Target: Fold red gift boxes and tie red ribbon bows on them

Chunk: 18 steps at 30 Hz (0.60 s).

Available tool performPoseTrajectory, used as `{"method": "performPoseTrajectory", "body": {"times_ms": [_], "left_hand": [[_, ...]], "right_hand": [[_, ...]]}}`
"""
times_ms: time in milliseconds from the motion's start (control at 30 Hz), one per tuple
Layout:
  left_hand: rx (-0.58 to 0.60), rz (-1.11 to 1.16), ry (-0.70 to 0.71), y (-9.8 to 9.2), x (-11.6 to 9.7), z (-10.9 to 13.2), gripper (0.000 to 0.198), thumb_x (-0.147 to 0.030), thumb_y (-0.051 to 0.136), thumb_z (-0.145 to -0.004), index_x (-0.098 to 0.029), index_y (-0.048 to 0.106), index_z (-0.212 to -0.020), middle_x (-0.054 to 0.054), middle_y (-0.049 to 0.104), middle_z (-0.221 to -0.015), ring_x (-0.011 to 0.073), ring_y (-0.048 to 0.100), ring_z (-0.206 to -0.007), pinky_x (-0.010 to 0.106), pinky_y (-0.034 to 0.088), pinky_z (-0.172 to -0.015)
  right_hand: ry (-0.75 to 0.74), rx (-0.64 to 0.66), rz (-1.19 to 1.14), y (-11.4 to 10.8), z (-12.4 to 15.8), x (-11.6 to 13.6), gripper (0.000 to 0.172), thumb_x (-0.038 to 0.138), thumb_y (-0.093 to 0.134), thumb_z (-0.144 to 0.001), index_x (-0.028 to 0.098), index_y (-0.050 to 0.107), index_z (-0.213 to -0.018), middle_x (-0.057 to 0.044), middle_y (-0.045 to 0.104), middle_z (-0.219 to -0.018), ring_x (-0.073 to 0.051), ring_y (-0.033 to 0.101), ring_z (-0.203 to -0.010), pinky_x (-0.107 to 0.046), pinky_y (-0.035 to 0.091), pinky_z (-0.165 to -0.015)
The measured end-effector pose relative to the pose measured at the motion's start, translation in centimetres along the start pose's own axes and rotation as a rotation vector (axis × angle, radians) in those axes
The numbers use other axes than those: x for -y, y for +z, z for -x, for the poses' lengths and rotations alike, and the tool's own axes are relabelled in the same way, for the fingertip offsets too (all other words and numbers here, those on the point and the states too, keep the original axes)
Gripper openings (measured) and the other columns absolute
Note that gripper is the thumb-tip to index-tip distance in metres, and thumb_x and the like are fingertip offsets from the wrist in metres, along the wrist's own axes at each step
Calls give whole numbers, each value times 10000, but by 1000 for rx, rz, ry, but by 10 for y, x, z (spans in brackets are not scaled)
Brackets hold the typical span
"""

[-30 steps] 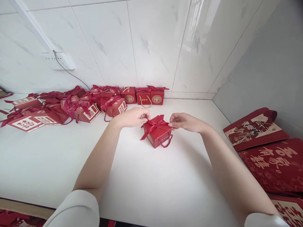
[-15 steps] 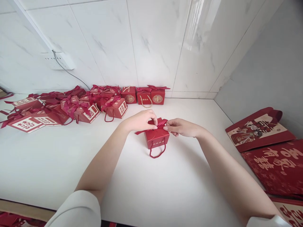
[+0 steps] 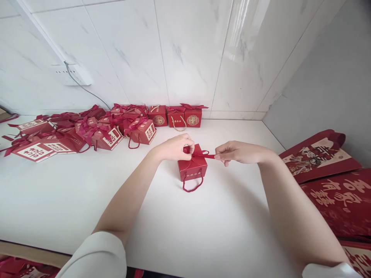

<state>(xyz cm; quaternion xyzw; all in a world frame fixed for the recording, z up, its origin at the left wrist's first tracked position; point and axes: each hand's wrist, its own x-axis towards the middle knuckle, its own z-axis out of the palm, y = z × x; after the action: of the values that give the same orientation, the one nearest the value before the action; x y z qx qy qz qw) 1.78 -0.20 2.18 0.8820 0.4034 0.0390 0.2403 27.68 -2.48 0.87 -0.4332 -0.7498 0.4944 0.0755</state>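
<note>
A small red gift box (image 3: 191, 170) stands on the white table, its twisted rope handle (image 3: 193, 190) hanging down the front. Across its top runs a red ribbon (image 3: 209, 156) with a small loop. My right hand (image 3: 232, 151) pinches the ribbon's end and holds it taut to the right of the box. At the box's upper left, my left hand (image 3: 178, 148) is closed with thumb and fingers together on the ribbon; the part inside its grip is hidden.
Several red boxes with bows (image 3: 100, 135) lie piled at the back left. More boxes (image 3: 176, 116) stand against the tiled wall. Red gift bags (image 3: 336, 200) lie along the right side. A grey cable (image 3: 87, 90) runs from a wall socket (image 3: 71, 75) down behind the pile.
My right hand has moved right, away from the box, drawing the ribbon out straight. The left hand has stayed almost in place, and the ribbon tail on its left no longer shows.
</note>
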Motion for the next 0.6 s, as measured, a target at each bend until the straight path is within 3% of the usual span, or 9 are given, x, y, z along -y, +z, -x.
{"method": "performPoseTrajectory", "body": {"times_ms": [167,500,567,600], "left_hand": [[-9,-53,3,-3,-2,2,135,-282,557,-691,-227,630,-790,33,548,-1008,174,530,-758,294,360,-613],[-7,-32,-17,-4,-1,6,117,-288,563,-691,-234,632,-769,22,582,-958,176,532,-731,298,342,-589],[-9,-4,-35,-4,-1,7,110,-284,572,-687,-233,637,-760,20,594,-945,182,540,-748,297,346,-599],[-8,10,-41,-5,-1,8,109,-291,578,-691,-233,639,-761,18,599,-941,183,542,-754,296,347,-604]], "right_hand": [[96,-18,81,-20,26,-3,358,543,583,-765,210,611,-637,-41,614,-686,-206,580,-711,-276,304,-528],[254,-80,157,-38,63,2,297,485,560,-808,277,664,-624,-64,700,-887,-265,630,-921,-302,389,-521],[266,-89,177,-40,69,0,283,495,588,-793,279,689,-640,-73,705,-908,-262,642,-909,-298,389,-505],[237,-160,209,-40,71,-2,275,502,622,-770,275,696,-633,-75,708,-870,-251,653,-850,-298,393,-505]]}}
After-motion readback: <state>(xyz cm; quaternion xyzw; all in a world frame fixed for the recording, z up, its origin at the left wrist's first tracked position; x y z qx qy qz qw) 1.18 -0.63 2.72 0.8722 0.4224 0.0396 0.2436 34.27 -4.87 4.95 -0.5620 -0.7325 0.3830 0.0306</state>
